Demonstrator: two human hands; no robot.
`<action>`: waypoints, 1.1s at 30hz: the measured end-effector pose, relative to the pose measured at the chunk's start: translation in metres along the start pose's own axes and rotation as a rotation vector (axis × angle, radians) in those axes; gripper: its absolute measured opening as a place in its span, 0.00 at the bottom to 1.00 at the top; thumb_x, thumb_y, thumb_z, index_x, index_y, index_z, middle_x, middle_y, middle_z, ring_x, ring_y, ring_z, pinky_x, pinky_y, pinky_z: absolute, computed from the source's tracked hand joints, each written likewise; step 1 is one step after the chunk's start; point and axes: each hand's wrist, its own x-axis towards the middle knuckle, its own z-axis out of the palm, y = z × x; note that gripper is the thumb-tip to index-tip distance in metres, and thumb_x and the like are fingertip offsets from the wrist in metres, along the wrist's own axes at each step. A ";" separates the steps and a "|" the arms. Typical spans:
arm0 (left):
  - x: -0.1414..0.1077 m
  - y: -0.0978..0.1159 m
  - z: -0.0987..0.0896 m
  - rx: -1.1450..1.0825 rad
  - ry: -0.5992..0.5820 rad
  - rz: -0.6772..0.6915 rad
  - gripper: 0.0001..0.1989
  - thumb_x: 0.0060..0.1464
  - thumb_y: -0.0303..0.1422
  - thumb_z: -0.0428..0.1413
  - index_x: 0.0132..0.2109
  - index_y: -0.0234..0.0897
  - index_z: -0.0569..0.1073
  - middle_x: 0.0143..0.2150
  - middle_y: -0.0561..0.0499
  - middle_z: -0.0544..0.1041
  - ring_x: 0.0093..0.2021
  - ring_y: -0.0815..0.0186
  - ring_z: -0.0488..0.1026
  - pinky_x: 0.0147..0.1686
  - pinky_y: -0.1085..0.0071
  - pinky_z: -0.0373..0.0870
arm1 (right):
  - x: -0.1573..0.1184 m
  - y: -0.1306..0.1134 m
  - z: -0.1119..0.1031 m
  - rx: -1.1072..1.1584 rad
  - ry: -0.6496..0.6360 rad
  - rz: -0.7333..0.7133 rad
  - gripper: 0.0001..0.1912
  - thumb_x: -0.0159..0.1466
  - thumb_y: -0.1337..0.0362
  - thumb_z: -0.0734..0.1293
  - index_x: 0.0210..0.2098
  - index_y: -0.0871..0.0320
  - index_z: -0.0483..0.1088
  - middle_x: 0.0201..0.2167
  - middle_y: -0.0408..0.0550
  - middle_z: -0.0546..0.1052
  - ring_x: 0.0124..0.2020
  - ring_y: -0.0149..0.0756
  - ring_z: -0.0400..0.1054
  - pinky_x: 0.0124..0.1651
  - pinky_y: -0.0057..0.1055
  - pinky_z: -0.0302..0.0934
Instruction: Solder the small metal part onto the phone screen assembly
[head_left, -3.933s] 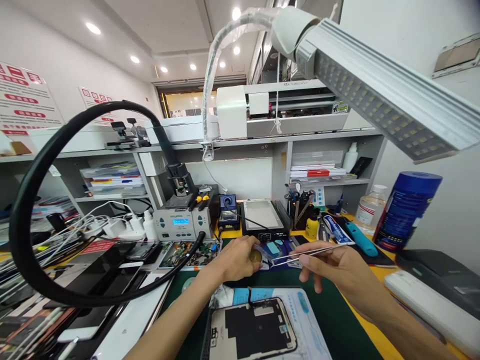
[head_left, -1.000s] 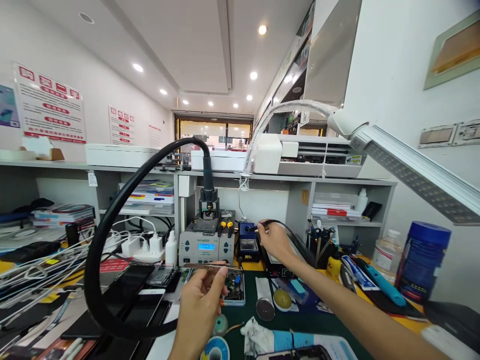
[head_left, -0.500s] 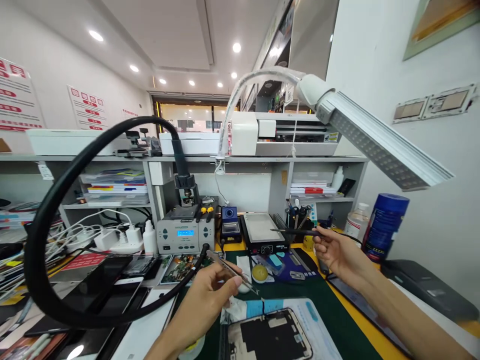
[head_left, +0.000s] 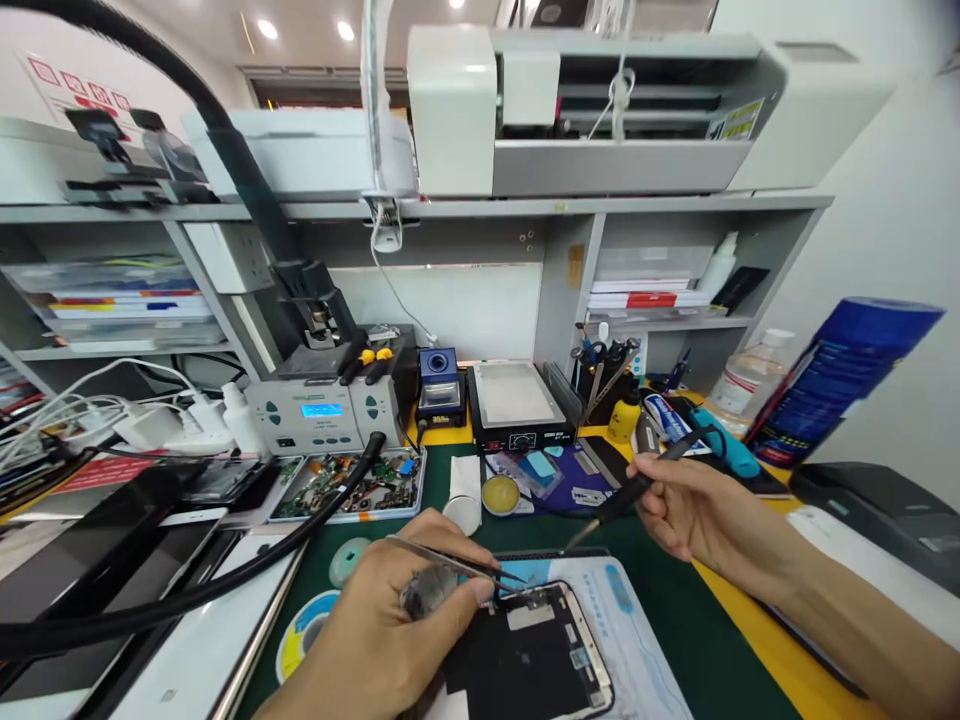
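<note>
My left hand (head_left: 390, 625) is closed on a pair of tweezers (head_left: 457, 563), their tips at the top edge of a black phone screen assembly (head_left: 529, 655). A crumpled greyish piece (head_left: 431, 592) shows by the fingers of that hand; I cannot make out what it is. The screen lies back side up on a white and blue mat (head_left: 634, 640). In my right hand (head_left: 686, 505) is a soldering iron (head_left: 626, 497), its tip pointing down and left above the mat's far edge, apart from the screen.
Behind the hands are a yellow flux tin (head_left: 500, 494), a tray of circuit boards (head_left: 379, 487) and a heating plate (head_left: 517, 395). A hot air station (head_left: 330, 415) stands left, its thick black hose (head_left: 330, 510) crossing that side. A blue can (head_left: 840, 380) stands right.
The view has tilted down and moved closer. The tweezers have come down to the screen's top edge. The soldering iron has swung from level to pointing downward, nearer the mat.
</note>
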 end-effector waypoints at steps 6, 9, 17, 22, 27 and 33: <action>0.003 -0.001 0.006 0.087 0.060 0.238 0.11 0.58 0.24 0.60 0.41 0.47 0.83 0.33 0.52 0.82 0.34 0.67 0.80 0.32 0.75 0.79 | -0.001 0.009 0.010 -0.003 0.038 0.083 0.12 0.60 0.58 0.76 0.28 0.60 0.78 0.17 0.41 0.74 0.14 0.30 0.68 0.14 0.23 0.65; 0.004 -0.007 0.006 0.105 0.033 0.282 0.12 0.58 0.23 0.61 0.44 0.46 0.82 0.33 0.52 0.82 0.35 0.66 0.80 0.31 0.74 0.80 | -0.001 0.013 0.011 -0.006 0.062 0.102 0.14 0.59 0.57 0.77 0.24 0.59 0.75 0.17 0.40 0.73 0.14 0.30 0.68 0.14 0.23 0.64; 0.003 -0.017 0.008 0.143 0.020 0.317 0.11 0.58 0.25 0.61 0.44 0.47 0.81 0.32 0.53 0.83 0.33 0.65 0.79 0.29 0.73 0.79 | 0.001 0.019 0.008 -0.030 0.101 0.106 0.14 0.60 0.57 0.76 0.25 0.57 0.72 0.18 0.39 0.72 0.15 0.30 0.68 0.15 0.23 0.63; 0.005 -0.014 0.023 0.230 0.231 0.257 0.05 0.57 0.37 0.64 0.40 0.46 0.83 0.30 0.48 0.81 0.35 0.60 0.79 0.29 0.68 0.79 | 0.000 0.021 0.009 -0.059 0.105 0.084 0.13 0.60 0.56 0.76 0.27 0.56 0.74 0.18 0.38 0.72 0.14 0.30 0.68 0.14 0.23 0.62; 0.009 -0.012 0.026 0.245 0.257 0.276 0.10 0.55 0.44 0.65 0.40 0.45 0.83 0.31 0.47 0.80 0.37 0.58 0.78 0.31 0.67 0.79 | -0.002 0.020 0.011 -0.088 0.096 0.076 0.16 0.59 0.54 0.76 0.25 0.57 0.72 0.18 0.39 0.72 0.15 0.31 0.69 0.15 0.23 0.63; 0.005 -0.015 0.010 0.203 0.065 0.289 0.06 0.59 0.33 0.63 0.43 0.45 0.81 0.33 0.51 0.81 0.37 0.63 0.78 0.31 0.73 0.78 | -0.005 0.020 0.014 -0.108 0.102 0.068 0.18 0.61 0.54 0.76 0.24 0.58 0.72 0.18 0.40 0.73 0.16 0.30 0.70 0.16 0.23 0.63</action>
